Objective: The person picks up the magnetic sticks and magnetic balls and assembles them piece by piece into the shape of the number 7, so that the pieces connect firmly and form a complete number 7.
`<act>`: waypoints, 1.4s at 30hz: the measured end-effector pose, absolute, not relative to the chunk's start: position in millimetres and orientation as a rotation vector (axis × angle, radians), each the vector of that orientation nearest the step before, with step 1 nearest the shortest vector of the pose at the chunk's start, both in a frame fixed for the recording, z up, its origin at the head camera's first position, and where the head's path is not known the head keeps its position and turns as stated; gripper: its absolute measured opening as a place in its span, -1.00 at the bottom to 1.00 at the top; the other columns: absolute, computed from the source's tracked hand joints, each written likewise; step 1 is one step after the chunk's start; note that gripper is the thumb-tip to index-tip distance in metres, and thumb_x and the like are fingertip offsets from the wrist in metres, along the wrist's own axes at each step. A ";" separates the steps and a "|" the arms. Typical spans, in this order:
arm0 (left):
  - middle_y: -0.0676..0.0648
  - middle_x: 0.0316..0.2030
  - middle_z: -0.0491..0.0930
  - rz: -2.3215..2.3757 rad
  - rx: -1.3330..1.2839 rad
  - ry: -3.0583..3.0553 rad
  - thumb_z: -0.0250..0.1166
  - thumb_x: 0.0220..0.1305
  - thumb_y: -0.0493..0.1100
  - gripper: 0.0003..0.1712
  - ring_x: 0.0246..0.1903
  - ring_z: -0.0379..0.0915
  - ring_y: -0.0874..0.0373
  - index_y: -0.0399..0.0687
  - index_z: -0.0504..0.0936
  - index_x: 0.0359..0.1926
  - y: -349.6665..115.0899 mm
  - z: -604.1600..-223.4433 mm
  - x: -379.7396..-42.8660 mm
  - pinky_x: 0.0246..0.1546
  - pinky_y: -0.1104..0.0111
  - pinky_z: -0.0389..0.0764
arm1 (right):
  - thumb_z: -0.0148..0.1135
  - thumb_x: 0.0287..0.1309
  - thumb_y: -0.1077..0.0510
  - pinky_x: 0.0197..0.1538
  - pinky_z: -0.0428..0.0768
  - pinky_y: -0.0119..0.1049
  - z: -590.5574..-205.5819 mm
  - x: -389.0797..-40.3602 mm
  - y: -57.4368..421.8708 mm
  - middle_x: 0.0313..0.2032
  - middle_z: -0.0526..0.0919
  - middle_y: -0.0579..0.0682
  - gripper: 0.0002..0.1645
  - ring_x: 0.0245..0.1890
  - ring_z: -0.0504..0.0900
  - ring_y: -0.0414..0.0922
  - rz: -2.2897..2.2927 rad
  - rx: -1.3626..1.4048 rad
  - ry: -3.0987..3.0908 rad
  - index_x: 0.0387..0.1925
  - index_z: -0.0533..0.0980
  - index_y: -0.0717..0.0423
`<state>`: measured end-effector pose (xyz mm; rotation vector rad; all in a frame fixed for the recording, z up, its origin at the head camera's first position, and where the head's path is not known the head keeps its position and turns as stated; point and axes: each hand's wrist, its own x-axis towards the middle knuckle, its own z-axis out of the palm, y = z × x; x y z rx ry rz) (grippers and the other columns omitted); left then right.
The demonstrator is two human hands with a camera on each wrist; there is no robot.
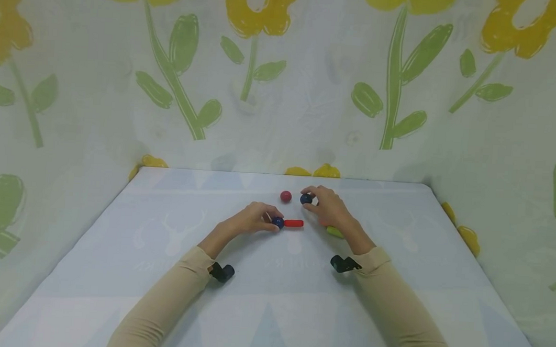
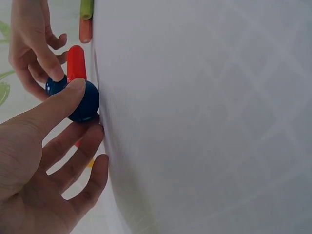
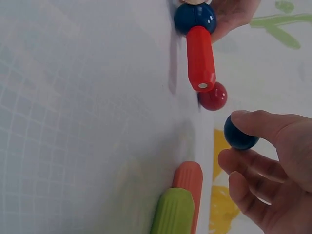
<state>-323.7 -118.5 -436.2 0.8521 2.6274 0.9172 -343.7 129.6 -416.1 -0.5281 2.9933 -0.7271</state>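
My left hand (image 1: 254,218) pinches a dark blue ball (image 1: 277,223) between thumb and fingers, low at the table. A red ridged rod (image 1: 294,223) joins onto that ball and points right, with a small silvery disc in its free end in the right wrist view. Farther back, my right hand (image 1: 330,205) holds a second dark blue ball (image 3: 241,132) between thumb and fingertips. Between the hands, toward the back, sits a red ball (image 1: 285,196). Below the right hand lie a lime green rod (image 3: 174,212) and an orange-red rod (image 3: 189,171), side by side.
The white table (image 1: 271,293) has a faint printed pattern. A cloth with yellow flowers and green leaves (image 1: 183,84) hangs behind the back edge and along both sides. Small black cameras (image 1: 344,263) are strapped at both wrists.
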 end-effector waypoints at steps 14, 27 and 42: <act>0.00 -0.04 0.70 0.936 0.855 2.611 0.39 0.23 -0.14 -0.60 -0.16 0.55 0.19 -0.01 0.65 0.10 -119.1 -436.0 -325.1 -0.04 0.39 0.62 | 0.34 0.21 0.05 0.04 0.62 -0.09 -410.1 -332.8 138.9 0.04 0.63 0.09 -0.47 -0.05 0.59 0.01 -0.685 -0.562 2.981 0.22 0.49 -0.08; -0.01 -0.02 0.70 0.921 0.869 2.617 0.39 0.22 -0.14 -0.59 -0.16 0.56 0.18 -0.04 0.65 0.11 -118.5 -435.2 -323.9 -0.06 0.40 0.61 | 0.35 0.20 0.02 0.19 0.55 0.00 -414.4 -322.6 141.3 0.04 0.64 0.05 -0.46 0.08 0.56 0.01 -0.625 -0.553 2.950 0.22 0.49 -0.10; 0.00 -0.04 0.70 0.914 0.908 2.622 0.40 0.22 -0.13 -0.58 -0.16 0.57 0.19 -0.03 0.65 0.12 -120.7 -437.5 -324.1 -0.06 0.42 0.61 | 0.37 0.18 0.09 0.18 0.57 -0.02 -418.6 -313.0 138.8 0.01 0.67 0.04 -0.49 0.06 0.59 -0.01 -0.627 -0.566 2.923 0.18 0.53 -0.06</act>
